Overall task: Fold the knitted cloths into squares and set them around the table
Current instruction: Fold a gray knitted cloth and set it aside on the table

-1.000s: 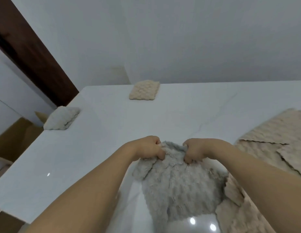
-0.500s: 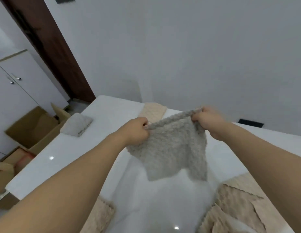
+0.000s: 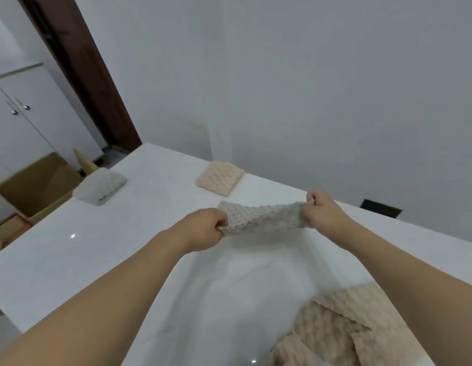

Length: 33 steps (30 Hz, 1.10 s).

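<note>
Here, in the head view, both hands hold a grey knitted cloth (image 3: pixel 264 217) stretched between them above the middle of the white table (image 3: pixel 97 260). The left hand (image 3: pixel 203 229) has its fingers curled round the cloth's left end, and the right hand (image 3: pixel 322 211) pinches the right end, slightly farther and higher. The cloth hangs clear of the tabletop, pulled into a flat band.

On the far left of the table lies a folded pale grey cloth (image 3: pixel 100 187), close to the edge. A folded cream cloth (image 3: pixel 219 178) rests near the far edge, well apart from it. At the near right corner sits a heap of beige cloths (image 3: pixel 343 331), unfolded and overlapping.

Beyond the table's left side stand an open cardboard box (image 3: pixel 37 184) and white cabinet doors (image 3: pixel 26 114).
</note>
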Tool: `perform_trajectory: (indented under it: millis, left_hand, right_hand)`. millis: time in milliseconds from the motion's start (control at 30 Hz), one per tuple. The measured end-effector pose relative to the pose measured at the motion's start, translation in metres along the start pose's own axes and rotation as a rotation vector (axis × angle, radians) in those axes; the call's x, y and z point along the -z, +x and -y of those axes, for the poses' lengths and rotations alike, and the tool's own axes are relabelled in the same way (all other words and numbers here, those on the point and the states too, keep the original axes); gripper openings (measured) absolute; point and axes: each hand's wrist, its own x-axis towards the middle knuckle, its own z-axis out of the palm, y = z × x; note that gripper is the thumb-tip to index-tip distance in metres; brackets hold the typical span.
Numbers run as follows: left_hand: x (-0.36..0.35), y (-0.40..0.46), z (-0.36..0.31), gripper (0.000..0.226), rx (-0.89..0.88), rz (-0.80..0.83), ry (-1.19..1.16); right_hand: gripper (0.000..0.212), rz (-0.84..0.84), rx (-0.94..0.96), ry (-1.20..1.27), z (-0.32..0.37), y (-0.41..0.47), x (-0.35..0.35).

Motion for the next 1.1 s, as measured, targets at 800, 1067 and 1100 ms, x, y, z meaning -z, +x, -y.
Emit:
perform_trajectory:
  millis: [800,1067,1100]
  left_hand:
    - [-0.127,0.055,0.015,0.025,0.19,-0.053,0.088]
    - [-0.172,0.087,0.049,0.026,0.084,-0.312,-0.007]
    - [-0.176,0.09,0.051,0.026,0.094,-0.347,-0.047]
  right_hand:
    - [0.012,0.03,-0.262,-0.448,-0.13,0.046,-0.056]
    - [0.01,-0.541,0.116,-0.712,-0.183,0.066,-0.1]
    - [0.008,-0.575,0.153,-0.708,-0.19,0.068,-0.103]
